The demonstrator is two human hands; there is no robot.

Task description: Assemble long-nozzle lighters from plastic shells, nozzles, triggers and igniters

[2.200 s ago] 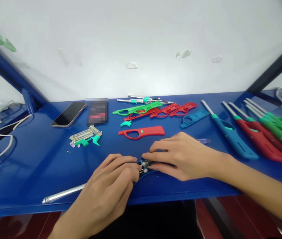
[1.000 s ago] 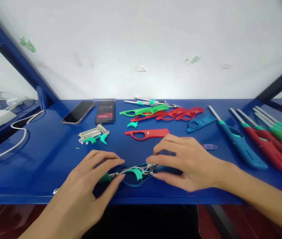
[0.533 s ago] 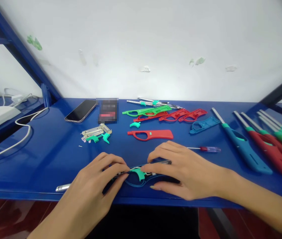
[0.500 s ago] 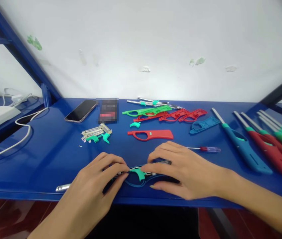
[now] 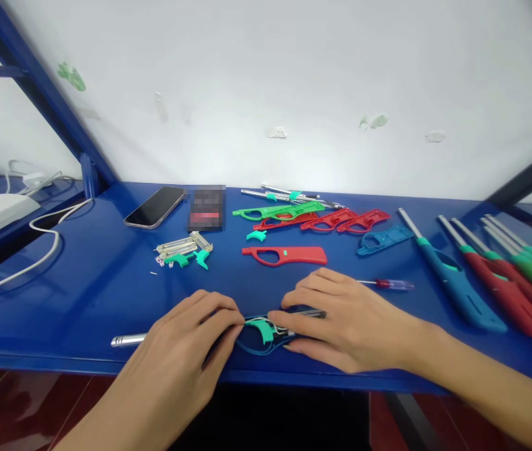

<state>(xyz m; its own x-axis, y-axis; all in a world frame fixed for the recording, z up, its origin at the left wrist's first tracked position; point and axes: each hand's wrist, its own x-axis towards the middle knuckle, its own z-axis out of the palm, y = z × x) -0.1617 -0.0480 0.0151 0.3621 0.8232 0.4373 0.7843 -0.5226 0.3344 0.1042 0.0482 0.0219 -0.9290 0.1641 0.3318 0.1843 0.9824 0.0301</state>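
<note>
A half-built blue gas lighter lies near the table's front edge, its blue shell (image 5: 259,351) open with the inner parts exposed. The teal trigger (image 5: 266,330) sits at the finger loop, and a pale wire runs beside it. My left hand (image 5: 190,341) pinches the lighter just left of the trigger, over the metal tube (image 5: 128,340), whose tip sticks out past the hand. On the handle end, my right hand (image 5: 336,319) grips with thumb and fingers on either side, hiding much of it. A screwdriver (image 5: 393,284) lies just beyond the right hand.
Beyond my hands lie a red shell half (image 5: 310,255), several green, red and blue shell halves, metal tubes (image 5: 277,193) and a blue shell half (image 5: 385,239). Clear fuel tanks and teal triggers (image 5: 181,259) lie left, near a phone (image 5: 155,207). Assembled lighters (image 5: 458,275) line the right.
The view has shifted slightly. My right thumb and fingers have moved a little on the handle end; my left hand keeps its pinch near the trigger.
</note>
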